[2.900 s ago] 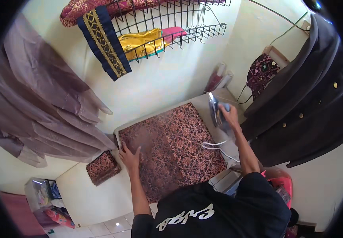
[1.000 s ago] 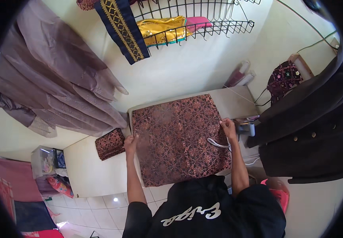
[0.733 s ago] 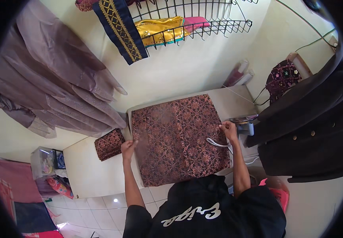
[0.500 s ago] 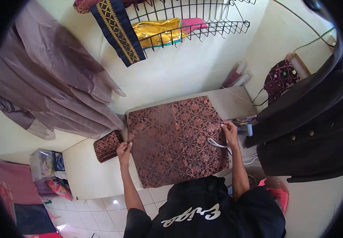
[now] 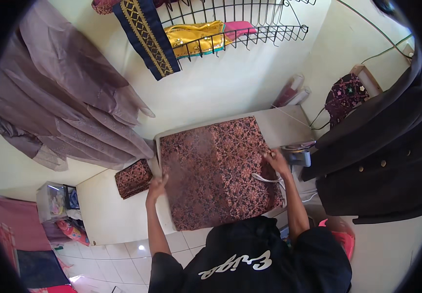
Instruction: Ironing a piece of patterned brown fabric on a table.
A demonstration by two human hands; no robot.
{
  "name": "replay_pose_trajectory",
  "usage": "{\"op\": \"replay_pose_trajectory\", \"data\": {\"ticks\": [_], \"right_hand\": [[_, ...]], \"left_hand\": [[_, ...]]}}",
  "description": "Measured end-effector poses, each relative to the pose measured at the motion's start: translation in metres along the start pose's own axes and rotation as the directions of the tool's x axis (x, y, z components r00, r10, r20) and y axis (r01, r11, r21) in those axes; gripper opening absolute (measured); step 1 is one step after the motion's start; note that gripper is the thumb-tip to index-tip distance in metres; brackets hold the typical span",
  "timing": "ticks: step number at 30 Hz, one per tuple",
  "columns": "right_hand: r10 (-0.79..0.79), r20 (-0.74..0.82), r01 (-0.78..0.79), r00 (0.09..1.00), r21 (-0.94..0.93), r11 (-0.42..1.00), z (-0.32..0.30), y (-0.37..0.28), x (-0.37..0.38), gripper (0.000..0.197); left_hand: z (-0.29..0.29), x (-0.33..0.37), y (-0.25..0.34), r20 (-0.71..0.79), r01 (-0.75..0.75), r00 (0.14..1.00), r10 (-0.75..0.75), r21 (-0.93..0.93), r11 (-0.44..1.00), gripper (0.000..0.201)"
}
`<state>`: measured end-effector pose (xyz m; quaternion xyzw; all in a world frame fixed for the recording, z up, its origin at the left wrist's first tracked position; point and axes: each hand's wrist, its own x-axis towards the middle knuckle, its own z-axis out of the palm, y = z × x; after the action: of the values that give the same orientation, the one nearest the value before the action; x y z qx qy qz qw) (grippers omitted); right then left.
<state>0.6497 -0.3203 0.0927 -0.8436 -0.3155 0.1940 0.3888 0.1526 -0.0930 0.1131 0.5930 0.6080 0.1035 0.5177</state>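
Pale walls stand around a light tabletop, with mauve garments hanging at left and a dark coat at right. Viewed from overhead, a floral cloth lies spread on that tabletop between the person's hands. The right hand has its grip pinched on the cloth's right edge; the left hand is blurred at the left edge, and I cannot tell whether its grip is closed. An iron sits just beside the right hand.
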Motion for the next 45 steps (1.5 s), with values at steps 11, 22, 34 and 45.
{"op": "replay_pose_trajectory", "data": {"ticks": [11, 22, 34, 45], "right_hand": [[0.428, 0.422, -0.302, 0.799, -0.334, 0.893, -0.063, -0.042, -0.059, 0.053], [-0.302, 0.236, 0.379, 0.924, -0.455, 0.806, -0.052, -0.042, -0.113, 0.094], [-0.244, -0.091, 0.130, 0.966, -0.642, 0.756, -0.045, -0.013, -0.072, 0.026], [-0.505, -0.035, 0.387, 0.863, -0.597, 0.703, -0.007, -0.023, -0.060, 0.048]], "left_hand": [[0.000, -0.076, -0.037, 0.296, 0.203, 0.938, -0.183, -0.039, 0.978, 0.029], [0.013, -0.066, -0.031, 0.133, 0.142, 0.979, -0.152, 0.087, 0.986, 0.039], [0.021, -0.057, -0.008, -0.090, -0.073, 0.992, 0.092, 0.193, 0.978, 0.088], [0.030, -0.029, -0.024, -0.179, -0.142, 0.970, 0.163, 0.125, 0.982, 0.077]]}}
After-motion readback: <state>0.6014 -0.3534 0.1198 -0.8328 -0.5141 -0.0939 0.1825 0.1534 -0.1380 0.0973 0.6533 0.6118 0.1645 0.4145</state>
